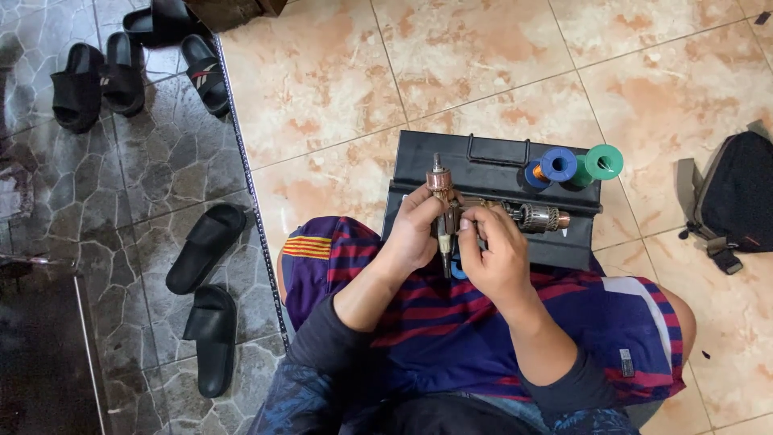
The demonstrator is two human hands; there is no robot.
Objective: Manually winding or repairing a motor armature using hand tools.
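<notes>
My left hand [413, 229] and my right hand [493, 256] both grip a small motor armature [440, 187], held upright over my lap. Its copper commutator and shaft tip stick out above my fingers; the lower shaft shows below them. A second armature [538, 217] lies on its side on the black toolbox [491, 173] just beyond my right hand. A blue thread spool [555, 165] and a green spool [601, 162] rest on the box's far right edge.
I sit on a tiled floor in striped shorts. Black sandals [206, 246] lie on the dark stone floor to the left, with more pairs [121, 68] at the top left. A black bag [734, 197] sits at the right.
</notes>
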